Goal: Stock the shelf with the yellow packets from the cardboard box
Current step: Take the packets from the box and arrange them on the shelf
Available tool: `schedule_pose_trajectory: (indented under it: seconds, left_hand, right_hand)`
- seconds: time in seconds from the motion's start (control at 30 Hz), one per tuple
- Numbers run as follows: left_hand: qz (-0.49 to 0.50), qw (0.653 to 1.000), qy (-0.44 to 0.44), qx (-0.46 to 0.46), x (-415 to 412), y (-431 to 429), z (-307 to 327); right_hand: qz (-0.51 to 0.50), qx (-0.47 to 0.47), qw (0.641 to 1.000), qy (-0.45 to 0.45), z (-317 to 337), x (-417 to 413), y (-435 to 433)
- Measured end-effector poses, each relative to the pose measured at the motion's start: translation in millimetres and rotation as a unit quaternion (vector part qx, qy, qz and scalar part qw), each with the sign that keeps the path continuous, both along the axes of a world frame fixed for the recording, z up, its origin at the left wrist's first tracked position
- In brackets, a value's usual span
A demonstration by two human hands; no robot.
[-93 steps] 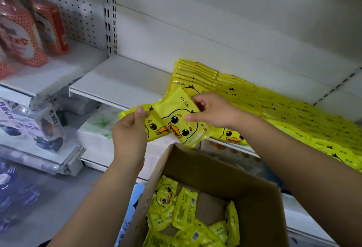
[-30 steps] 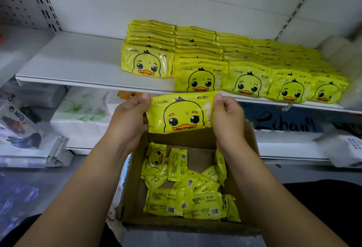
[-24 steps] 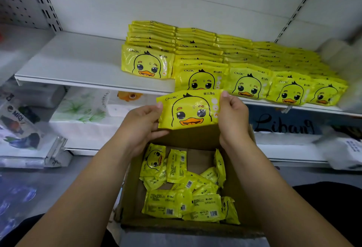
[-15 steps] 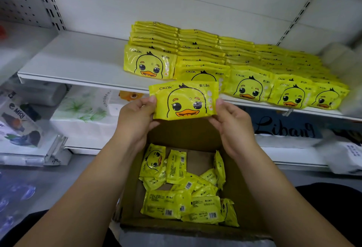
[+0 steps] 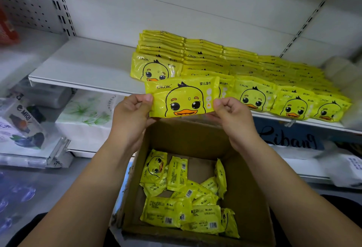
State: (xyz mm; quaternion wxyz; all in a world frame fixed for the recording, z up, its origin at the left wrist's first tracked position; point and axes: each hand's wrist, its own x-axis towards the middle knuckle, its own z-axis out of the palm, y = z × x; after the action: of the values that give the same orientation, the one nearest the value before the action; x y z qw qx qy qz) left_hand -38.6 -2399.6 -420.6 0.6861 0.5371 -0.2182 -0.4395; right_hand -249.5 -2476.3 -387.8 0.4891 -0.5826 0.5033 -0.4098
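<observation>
In the open cardboard box (image 5: 188, 139) at the person's lap, a jumble of loose packets (image 5: 176, 213) waits its turn, most lying barcode side up. Above the box, the left hand (image 5: 131, 113) and the right hand (image 5: 231, 117) each pinch one end of a single yellow packet (image 5: 182, 97), held flat with its duck face toward the camera, just in front of the shelf's front edge. Beyond it, stocked rows (image 5: 254, 74) of the same packets fill the right part of the white shelf (image 5: 88, 66), while the left part lies bare. The step in hand appears to be placing this packet. The next move likely calls for carrying it forward and setting it face-out in line with the front row.
</observation>
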Motion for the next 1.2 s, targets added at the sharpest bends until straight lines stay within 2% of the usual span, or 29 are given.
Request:
schedule_pose_trajectory:
  seconds: [0.07,0.17,0.27,0.37,0.43,0.5,0.6,0.67,0.77,0.9,0.97,1.07,1.2]
  left_hand:
    - [-0.002,0.999,-0.032,-0.017,7,2,1]
    - [-0.010,0.994,-0.103,-0.021,15,2,1]
    - [-0.024,0.988,-0.153,-0.010,18,1,0]
    - [-0.034,0.988,-0.152,-0.021,25,1,1]
    - [-0.031,0.989,-0.144,-0.028,31,0,4]
    - [-0.015,0.989,-0.145,-0.028,39,-2,3]
    - [0.038,0.979,-0.198,0.001,50,-7,-3]
    - [0.067,0.960,-0.262,0.072,57,-10,-9]
    - [0.041,0.898,-0.388,0.202,71,-15,-24]
    - [-0.052,0.822,-0.497,0.275,72,-23,-35]
    - [-0.093,0.790,-0.525,0.303,71,-28,-34]
    - [-0.120,0.774,-0.533,0.320,70,-36,-37]
    - [-0.147,0.765,-0.533,0.330,66,-43,-42]
  right_hand:
    - [0.037,-0.022,0.997,0.061,5,-4,-9]
    - [0.092,-0.114,0.976,0.162,20,1,-21]
    - [0.181,-0.170,0.923,0.294,34,23,-25]
    - [0.279,-0.172,0.847,0.419,33,49,-30]
    - [0.304,-0.157,0.832,0.438,27,65,-37]
    - [0.301,-0.157,0.840,0.423,25,80,-46]
    - [0.284,-0.185,0.839,0.425,26,103,-62]
    - [0.268,-0.219,0.833,0.431,24,120,-75]
    - [0.247,-0.244,0.831,0.435,21,144,-95]
    - [0.242,-0.269,0.809,0.463,15,169,-118]
    - [0.245,-0.288,0.783,0.494,5,177,-126]
    - [0.214,-0.329,0.746,0.539,-6,182,-137]
    - [0.171,-0.358,0.725,0.563,-12,184,-148]
